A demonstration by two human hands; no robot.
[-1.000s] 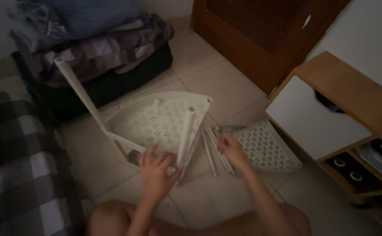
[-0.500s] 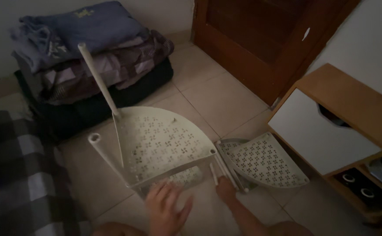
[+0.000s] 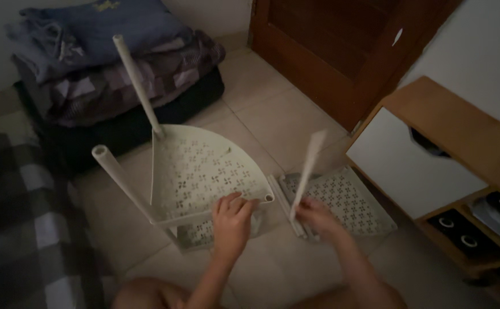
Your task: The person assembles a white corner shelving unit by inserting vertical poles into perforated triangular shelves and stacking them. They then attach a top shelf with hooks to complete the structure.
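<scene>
Left hand: the left hand [image 3: 231, 220] rested on the front edge of the corner shelf [image 3: 201, 171], fingers curled over its rim, grasping it.
Right hand: the right hand [image 3: 314, 216] was clenched around the lower end of a loose pole [image 3: 307, 166], which rose tilted up and to the right from the fist.
Corner shelf: a cream perforated quarter-round tier, on the tiled floor [image 3: 273, 114] directly under and ahead of the left hand; a lower tier showed partly beneath it.
Fitted poles: two cream poles stood in the shelf, a rear pole [image 3: 137, 83] leaning up toward the folded clothes and a near pole [image 3: 118, 177] at the left corner.
Empty socket: a round socket [image 3: 269, 198] at the shelf's right corner lay between the two hands.
Second tier: a separate perforated tier [image 3: 347, 200] lay flat on the floor just beside the right hand.
Surroundings: folded clothes [image 3: 112, 51] at rear left, checked blanket [image 3: 21, 229] at left, wooden door [image 3: 341, 46] at rear, cabinet [image 3: 439, 154] at right.
</scene>
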